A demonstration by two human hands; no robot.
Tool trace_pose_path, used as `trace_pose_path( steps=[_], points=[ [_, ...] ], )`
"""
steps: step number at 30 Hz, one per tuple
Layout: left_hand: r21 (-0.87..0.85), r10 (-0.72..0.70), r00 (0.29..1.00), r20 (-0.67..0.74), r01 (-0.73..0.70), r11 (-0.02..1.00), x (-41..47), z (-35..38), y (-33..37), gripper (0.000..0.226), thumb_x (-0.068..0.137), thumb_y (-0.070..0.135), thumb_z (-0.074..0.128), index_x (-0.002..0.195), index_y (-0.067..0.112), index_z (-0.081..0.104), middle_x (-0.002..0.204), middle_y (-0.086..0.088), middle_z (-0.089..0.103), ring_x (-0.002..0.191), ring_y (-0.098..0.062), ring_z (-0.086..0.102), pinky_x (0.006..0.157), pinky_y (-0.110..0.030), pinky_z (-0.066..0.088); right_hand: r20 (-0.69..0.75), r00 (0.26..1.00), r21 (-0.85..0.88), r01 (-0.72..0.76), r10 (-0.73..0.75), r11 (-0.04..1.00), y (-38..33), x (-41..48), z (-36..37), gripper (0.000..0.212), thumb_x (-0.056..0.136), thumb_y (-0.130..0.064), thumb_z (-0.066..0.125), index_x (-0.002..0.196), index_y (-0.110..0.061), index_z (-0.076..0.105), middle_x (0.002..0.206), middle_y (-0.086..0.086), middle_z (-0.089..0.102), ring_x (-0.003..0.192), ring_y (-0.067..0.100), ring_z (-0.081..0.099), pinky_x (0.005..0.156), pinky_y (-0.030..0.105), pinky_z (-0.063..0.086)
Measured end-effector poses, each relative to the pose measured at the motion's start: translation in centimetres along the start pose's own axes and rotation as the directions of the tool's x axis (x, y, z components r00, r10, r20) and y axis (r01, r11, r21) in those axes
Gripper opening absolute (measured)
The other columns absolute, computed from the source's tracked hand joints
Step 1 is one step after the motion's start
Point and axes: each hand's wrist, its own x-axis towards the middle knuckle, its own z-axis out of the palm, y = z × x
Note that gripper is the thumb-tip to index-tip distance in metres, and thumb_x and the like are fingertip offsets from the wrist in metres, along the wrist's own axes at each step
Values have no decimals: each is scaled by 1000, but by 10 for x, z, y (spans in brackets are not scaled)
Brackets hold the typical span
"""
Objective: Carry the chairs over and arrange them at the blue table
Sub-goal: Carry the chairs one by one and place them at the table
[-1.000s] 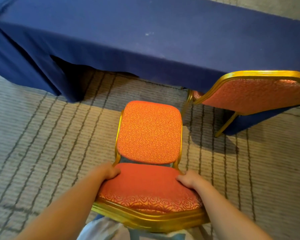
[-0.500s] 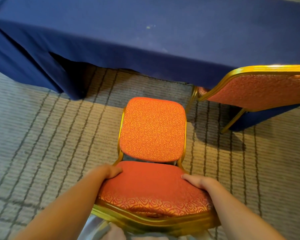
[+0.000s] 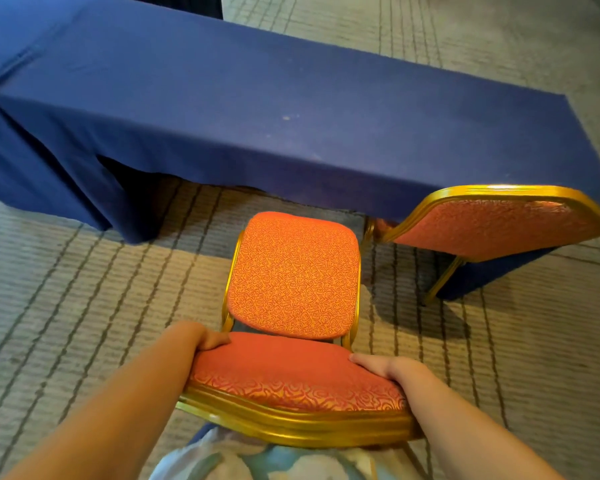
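Note:
An orange-red padded chair [image 3: 293, 275] with a gold frame stands right in front of me, its seat facing the blue table [image 3: 257, 109]. My left hand [image 3: 201, 337] grips the left side of its backrest, and my right hand [image 3: 385, 370] grips the right side. The seat's front edge sits just short of the tablecloth's hem. A second matching chair [image 3: 492, 223] stands to the right, its seat tucked under the table and only its backrest and one leg showing.
Striped beige carpet [image 3: 84, 323] covers the floor all around. A second blue-draped table section [image 3: 21, 161] joins at the left, with a dark gap under the cloth. My light patterned clothing [image 3: 257, 459] shows at the bottom edge.
The view has tilted up, showing more of the table and the floor behind it. The chair has edged slightly closer to the table. Both hands keep their grip on the backrest.

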Motion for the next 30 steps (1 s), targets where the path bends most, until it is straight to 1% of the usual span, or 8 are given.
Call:
trace_pose_path(
  steps=[5, 11, 15, 17, 19, 22, 26, 30],
  points=[
    [31, 67, 995, -79, -64, 997, -1, -49, 21, 56, 105, 41, 18, 148, 7, 32, 155, -12, 30, 140, -25, 34, 105, -27, 31, -66, 997, -10, 40, -41, 999, -20, 8, -36, 60, 102, -54, 29, 145, -15, 44, 147, 9, 48, 132, 25, 49, 104, 27, 36],
    [129, 68, 991, -111, -54, 990, 37, -116, 38, 61, 103, 47, 20, 147, 8, 35, 154, -11, 32, 139, -26, 35, 110, -30, 28, -57, 997, -18, 55, -56, 998, -56, 37, -94, 64, 99, -59, 28, 147, -19, 42, 148, 8, 46, 132, 24, 48, 106, 31, 33],
    [150, 59, 994, -91, -45, 988, 59, -177, 58, 64, 102, 51, 19, 150, 10, 31, 157, -11, 26, 142, -27, 29, 114, -34, 24, -26, 997, -32, 65, -66, 997, -90, 51, -154, 61, 100, -58, 27, 146, -21, 41, 148, 8, 45, 133, 23, 47, 103, 29, 33],
    [141, 44, 996, -81, -33, 989, 68, -208, 70, 65, 101, 53, 20, 150, 11, 30, 157, -12, 24, 143, -28, 28, 115, -35, 23, -57, 996, -43, 65, -67, 997, -105, 56, -184, 63, 99, -60, 30, 146, -20, 42, 147, 9, 46, 131, 24, 49, 103, 30, 34],
    [132, 38, 997, -60, -30, 991, 73, -240, 83, 64, 102, 51, 20, 151, 11, 29, 156, -11, 27, 141, -28, 31, 114, -34, 25, -98, 993, -45, 67, -71, 997, -116, 64, -213, 65, 98, -61, 32, 147, -20, 40, 149, 8, 44, 132, 25, 48, 105, 33, 34],
    [124, 27, 999, -18, -24, 992, 88, -277, 102, 69, 99, 57, 21, 151, 13, 27, 155, -9, 30, 138, -28, 36, 115, -38, 26, -63, 996, -51, 67, -70, 996, -129, 75, -250, 61, 102, -54, 28, 152, -21, 32, 156, 5, 34, 139, 24, 39, 111, 33, 28],
    [131, 1, 1000, -1, 0, 991, 99, -314, 130, 69, 100, 56, 18, 152, 12, 25, 158, -9, 24, 143, -27, 29, 114, -35, 25, -26, 1000, -20, -17, 16, 1000, -140, 76, -294, 62, 101, -58, 28, 148, -19, 38, 151, 7, 41, 135, 23, 43, 105, 31, 31],
    [171, 4, 1000, 5, -5, 985, 113, -341, 146, 72, 98, 60, 19, 153, 13, 24, 159, -9, 20, 145, -28, 24, 117, -40, 21, -23, 998, 8, -54, 55, 998, -145, 88, -319, 64, 100, -59, 27, 150, -20, 34, 152, 7, 38, 136, 24, 41, 108, 34, 31]
  ],
)
